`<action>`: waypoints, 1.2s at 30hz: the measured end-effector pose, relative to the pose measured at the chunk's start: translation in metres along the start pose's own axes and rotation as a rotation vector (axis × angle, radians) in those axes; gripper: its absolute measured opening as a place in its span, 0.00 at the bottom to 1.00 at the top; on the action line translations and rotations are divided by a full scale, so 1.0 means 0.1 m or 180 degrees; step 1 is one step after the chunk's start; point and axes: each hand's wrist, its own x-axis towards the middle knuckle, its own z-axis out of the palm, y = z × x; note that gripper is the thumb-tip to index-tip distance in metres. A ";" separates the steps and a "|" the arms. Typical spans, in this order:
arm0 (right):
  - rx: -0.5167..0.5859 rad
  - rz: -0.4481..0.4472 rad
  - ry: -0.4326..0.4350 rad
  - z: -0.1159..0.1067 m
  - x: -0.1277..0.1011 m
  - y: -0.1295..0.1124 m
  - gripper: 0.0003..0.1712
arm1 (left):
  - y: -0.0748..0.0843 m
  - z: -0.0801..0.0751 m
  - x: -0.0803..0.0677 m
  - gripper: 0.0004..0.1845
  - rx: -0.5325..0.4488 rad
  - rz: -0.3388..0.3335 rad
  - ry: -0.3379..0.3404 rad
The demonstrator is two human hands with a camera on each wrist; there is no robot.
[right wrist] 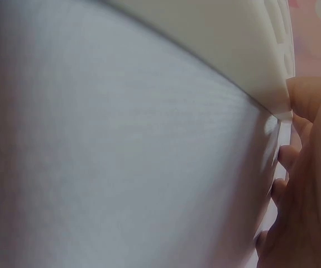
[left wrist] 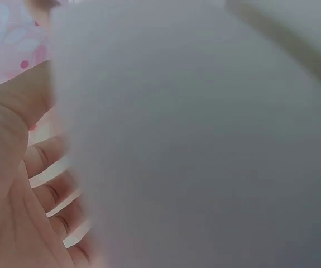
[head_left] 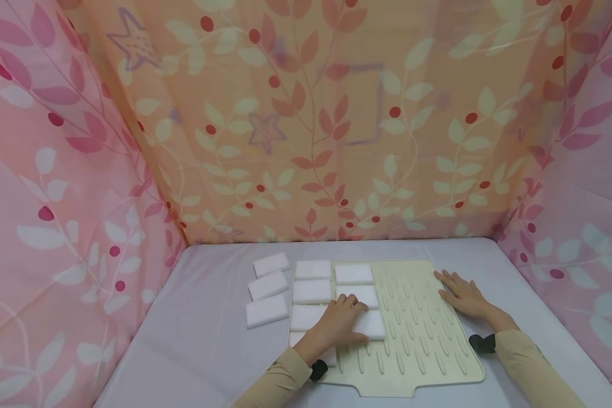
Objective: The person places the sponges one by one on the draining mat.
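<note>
A pale yellow board (head_left: 418, 340) with rows of raised ridges lies on the table, white sponge blocks on its left part. My left hand (head_left: 336, 324) grips a white sponge block (head_left: 373, 326) in the second column, thumb at its near edge and fingers at its far edge. In the left wrist view, a blurred white surface (left wrist: 205, 139) hides the fingertips of the left hand (left wrist: 15, 178). My right hand (head_left: 464, 296) rests along the board's right edge with its fingers extended. In the right wrist view, its thumb (right wrist: 311, 97) touches the board's rim (right wrist: 221, 39).
Three loose white sponge blocks (head_left: 267, 310) lie on the table left of the board. Two more blocks (head_left: 354, 275) sit behind the left hand in the second column. Patterned curtains (head_left: 311, 141) enclose the white-covered table (head_left: 199, 351) at the back and sides.
</note>
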 end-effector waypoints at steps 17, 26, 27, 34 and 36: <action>-0.0045 -0.0004 -0.0013 -0.02 0.01 -0.02 0.34 | -0.09 -0.12 -0.12 0.33 -0.0187 -0.0106 0.0158; -0.0040 0.0004 0.0010 -0.02 0.01 -0.02 0.34 | -0.22 -0.29 -0.23 0.31 -0.0548 -0.0236 0.0315; -0.0033 -0.0001 0.0013 -0.02 0.01 -0.02 0.34 | -0.24 -0.30 -0.24 0.31 -0.0593 -0.0257 0.0334; -0.0016 -0.0017 0.0022 -0.01 0.00 -0.02 0.34 | -0.43 -0.40 -0.39 0.30 -0.0871 -0.0430 0.0465; -0.0021 -0.0019 0.0031 -0.01 0.00 -0.02 0.34 | -0.50 -0.43 -0.43 0.30 -0.0921 -0.0472 0.0503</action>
